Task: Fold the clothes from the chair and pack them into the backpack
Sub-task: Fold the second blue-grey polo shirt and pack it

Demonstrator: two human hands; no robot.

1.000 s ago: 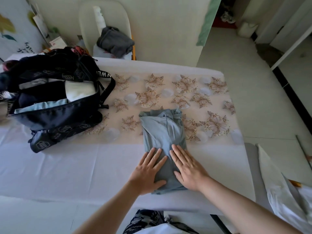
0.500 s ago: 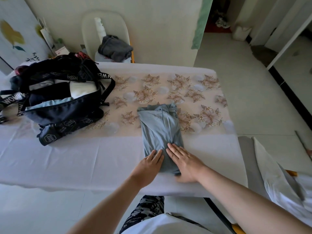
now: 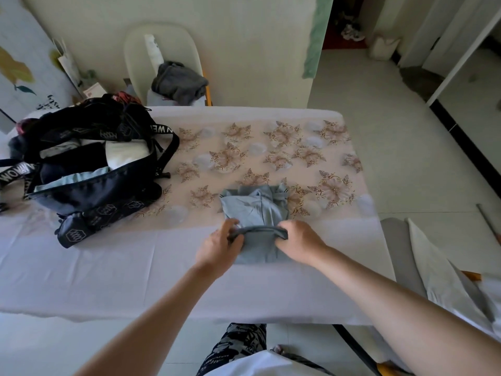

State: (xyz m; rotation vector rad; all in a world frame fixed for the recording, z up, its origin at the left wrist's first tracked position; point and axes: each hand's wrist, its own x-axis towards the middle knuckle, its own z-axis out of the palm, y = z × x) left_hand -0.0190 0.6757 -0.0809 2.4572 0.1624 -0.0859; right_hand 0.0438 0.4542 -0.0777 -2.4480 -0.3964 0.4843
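Shirt (image 3: 253,210), grey-blue, lies on the table (image 3: 108,267), its near end lifted into a fold. Left hand (image 3: 219,246) and right hand (image 3: 299,241) pinch that fold's two ends, fingers closed on cloth. Backpack (image 3: 89,169) stands open well left.

A home: cloth-covered table (image 3: 108,267), chair (image 3: 141,55) against the wall, tiled floor (image 3: 393,158), doorway beyond.

"WOW" on backpack strap (image 3: 12,173)
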